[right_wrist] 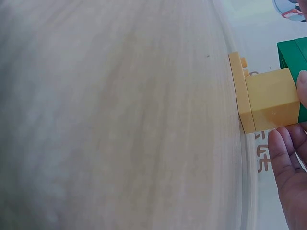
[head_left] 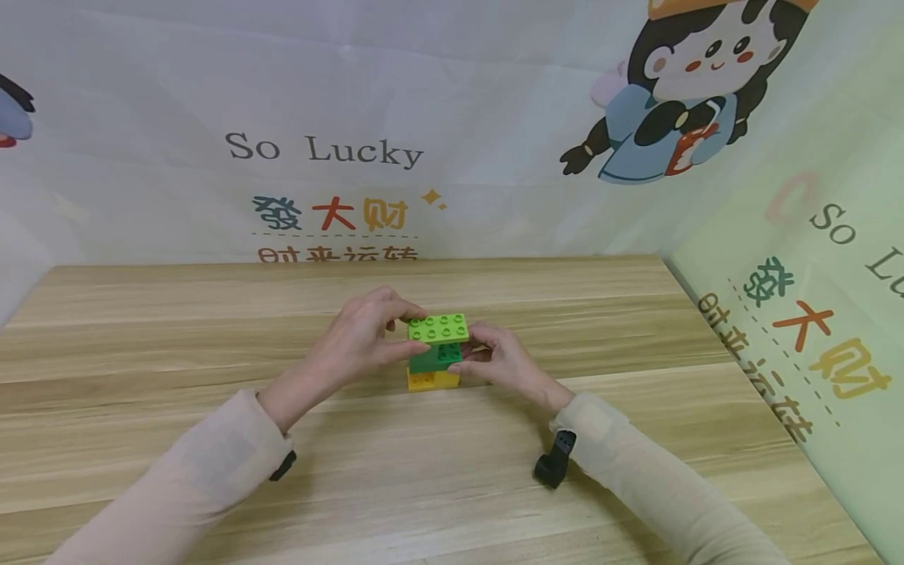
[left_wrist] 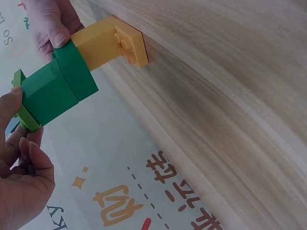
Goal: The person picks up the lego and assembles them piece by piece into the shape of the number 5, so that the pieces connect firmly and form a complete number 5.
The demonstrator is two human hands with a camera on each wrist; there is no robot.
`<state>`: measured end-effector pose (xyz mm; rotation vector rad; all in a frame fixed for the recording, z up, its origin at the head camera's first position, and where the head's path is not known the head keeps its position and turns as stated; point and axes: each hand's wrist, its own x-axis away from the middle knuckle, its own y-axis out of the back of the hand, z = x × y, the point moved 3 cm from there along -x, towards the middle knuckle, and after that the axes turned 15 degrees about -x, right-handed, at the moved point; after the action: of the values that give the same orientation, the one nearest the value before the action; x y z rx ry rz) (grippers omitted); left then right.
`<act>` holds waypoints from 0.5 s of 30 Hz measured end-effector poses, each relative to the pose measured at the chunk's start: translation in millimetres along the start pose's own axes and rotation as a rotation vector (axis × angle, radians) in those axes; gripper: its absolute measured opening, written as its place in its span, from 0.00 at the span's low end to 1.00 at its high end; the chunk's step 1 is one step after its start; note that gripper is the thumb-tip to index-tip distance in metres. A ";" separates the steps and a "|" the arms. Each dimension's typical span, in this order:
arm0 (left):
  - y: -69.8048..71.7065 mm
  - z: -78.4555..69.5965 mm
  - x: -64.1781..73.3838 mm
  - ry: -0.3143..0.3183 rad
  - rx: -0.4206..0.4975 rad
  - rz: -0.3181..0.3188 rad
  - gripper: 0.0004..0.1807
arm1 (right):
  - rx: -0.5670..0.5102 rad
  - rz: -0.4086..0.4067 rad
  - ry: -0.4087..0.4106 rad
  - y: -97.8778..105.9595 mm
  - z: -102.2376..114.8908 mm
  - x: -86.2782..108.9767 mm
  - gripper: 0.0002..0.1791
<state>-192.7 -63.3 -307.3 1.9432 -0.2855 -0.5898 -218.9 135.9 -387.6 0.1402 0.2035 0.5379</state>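
Note:
A stack of toy building blocks stands on the table, stepped rather than straight. At its base lies a thin yellow plate (left_wrist: 136, 43), with a yellow block (left_wrist: 98, 43) on it. Above come a dark green plate (left_wrist: 79, 72) and a dark green block (left_wrist: 48, 93), topped by a lime green studded plate (head_left: 439, 329). My left hand (head_left: 363, 329) pinches the lime plate by its left end, between thumb and fingers. From the other side my right hand (head_left: 501, 361) grips the dark green plate, its thumb on the near face. In the right wrist view those fingertips (right_wrist: 283, 143) sit beside the yellow block.
The wooden table (head_left: 395, 479) extends around the stack on all sides. A printed white backdrop (head_left: 494, 157) rises behind its far edge, and another printed sheet (head_left: 833, 259) runs along the right. A black strap device (head_left: 554, 459) hangs at the right cuff.

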 end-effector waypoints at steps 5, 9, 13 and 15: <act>0.0 -0.4 -0.4 -0.004 -0.010 0.002 0.20 | -0.001 0.004 0.001 0.1 -0.6 -0.2 0.19; 0.3 -0.2 -0.9 0.002 -0.016 0.011 0.20 | 0.001 0.008 0.002 0.1 -1.1 -0.7 0.19; 0.6 -0.3 -1.8 -0.001 -0.026 0.021 0.21 | 0.000 0.010 0.000 -0.1 -0.9 -0.9 0.19; 0.9 -0.5 -2.3 -0.011 -0.033 0.022 0.21 | -0.002 0.008 -0.001 -0.1 -0.5 -0.8 0.18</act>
<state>-194.4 -62.2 -305.6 1.9031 -0.3013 -0.5875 -219.6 135.4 -387.9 0.1396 0.2018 0.5459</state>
